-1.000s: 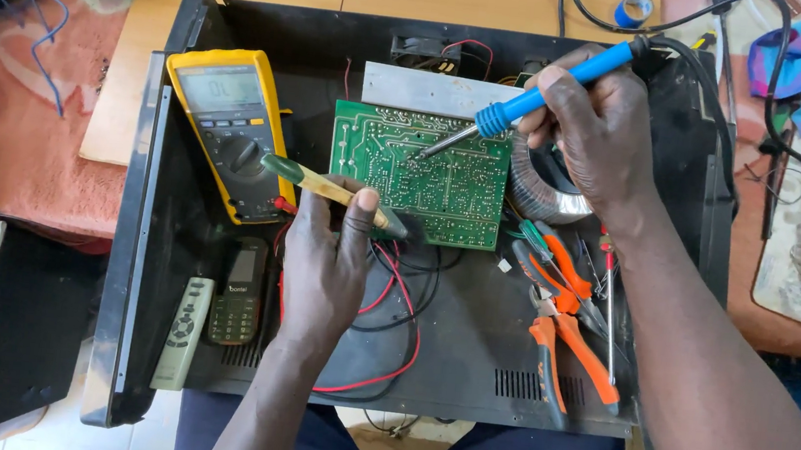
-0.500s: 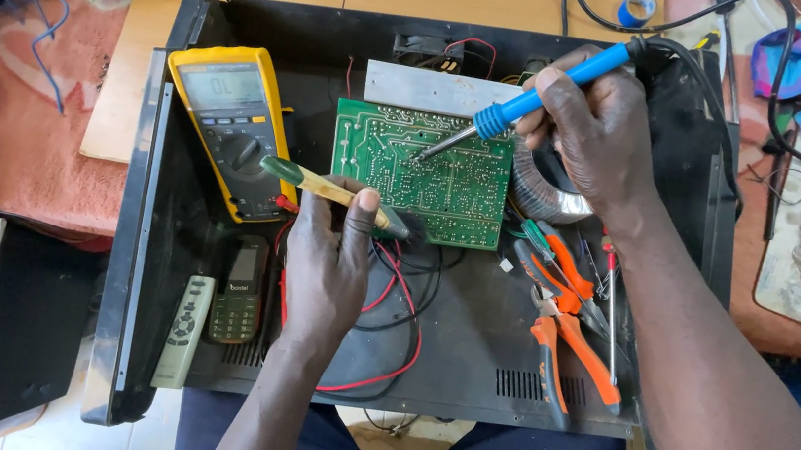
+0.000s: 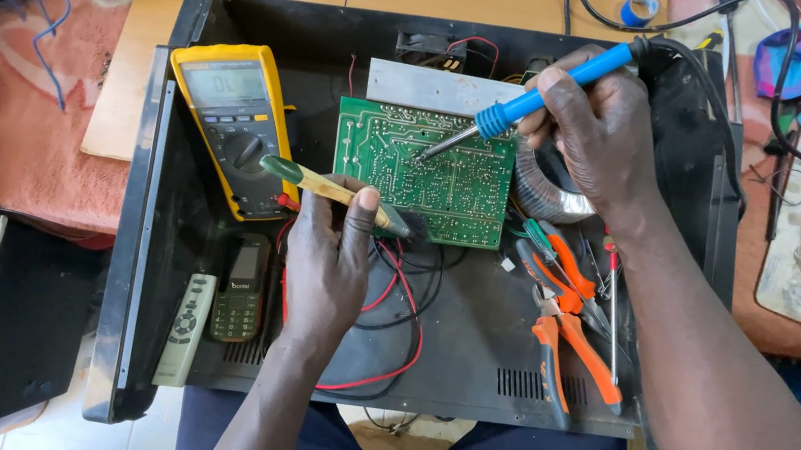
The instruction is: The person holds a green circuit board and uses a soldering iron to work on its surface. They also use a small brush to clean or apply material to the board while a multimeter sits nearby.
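Observation:
A green circuit board lies solder side up inside an open black metal case. My right hand grips a blue-handled soldering iron, its tip resting on the board's upper left area. My left hand holds a small brush with a yellow and green handle; its dark bristles touch the board's lower left edge. Red and black wires run under my left hand.
A yellow multimeter lies left of the board, a small phone and a white remote below it. Orange-handled pliers and cutters and a screwdriver lie at right. A toroidal transformer sits beside the board.

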